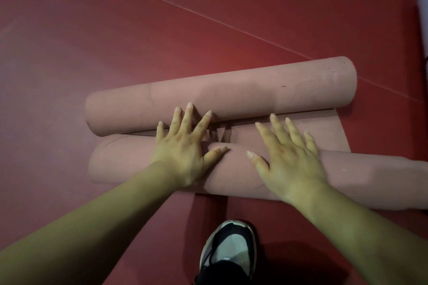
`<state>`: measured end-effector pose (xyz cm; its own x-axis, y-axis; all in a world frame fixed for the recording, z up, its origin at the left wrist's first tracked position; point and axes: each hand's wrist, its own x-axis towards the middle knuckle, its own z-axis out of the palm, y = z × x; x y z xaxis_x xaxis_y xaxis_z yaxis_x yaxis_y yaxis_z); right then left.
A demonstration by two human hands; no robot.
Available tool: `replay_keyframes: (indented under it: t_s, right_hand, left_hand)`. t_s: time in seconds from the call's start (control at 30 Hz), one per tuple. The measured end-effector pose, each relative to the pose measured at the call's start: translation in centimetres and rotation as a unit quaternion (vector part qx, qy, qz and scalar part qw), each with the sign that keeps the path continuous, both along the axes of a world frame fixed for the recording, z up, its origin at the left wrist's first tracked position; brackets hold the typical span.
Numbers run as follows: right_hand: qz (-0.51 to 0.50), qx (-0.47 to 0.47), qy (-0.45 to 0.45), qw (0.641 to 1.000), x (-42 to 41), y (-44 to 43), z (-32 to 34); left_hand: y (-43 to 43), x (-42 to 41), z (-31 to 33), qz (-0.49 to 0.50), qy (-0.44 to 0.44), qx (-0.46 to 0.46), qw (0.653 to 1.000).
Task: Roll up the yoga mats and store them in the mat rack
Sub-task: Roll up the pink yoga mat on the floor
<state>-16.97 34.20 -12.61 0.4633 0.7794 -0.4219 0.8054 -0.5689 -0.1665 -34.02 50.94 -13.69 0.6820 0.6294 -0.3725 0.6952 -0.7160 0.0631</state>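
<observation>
Beyond a grey-and-black trainer shoe (228,247) planted on the dark red floor (115,30), both bare forearms reach forward and down. The left hand (183,148) and right hand (289,159) lie palm-down, fingers straight and spread, gripping nothing, pressing on the near roll (125,162) of dusty-pink ribbed foam yoga mat. The right fingertips overhang the flat strip (324,132) of mat just beyond; the left fingertips touch the far roll (254,90), a similar pink cylinder. Whether this is one mat or two I cannot tell. To roll well, I judge, push evenly through both palms, keeping the ends square and the coil tight. No rack shows.
</observation>
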Motion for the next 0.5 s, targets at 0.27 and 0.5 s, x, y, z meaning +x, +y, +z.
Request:
replay_keyframes:
  t_s: [0.27, 0.5]
  right_hand:
    - [-0.005, 0.003, 0.001, 1.0, 1.1, 1.3, -0.3]
    - [-0.02, 0.017, 0.022, 0.999, 2.5, 2.4, -0.8]
  left_hand:
    - [1.2, 1.3, 0.4, 0.002, -0.012, 0.002, 1.0]
    - [0.7, 0.0, 0.5, -0.013, -0.022, 0.039, 0.999]
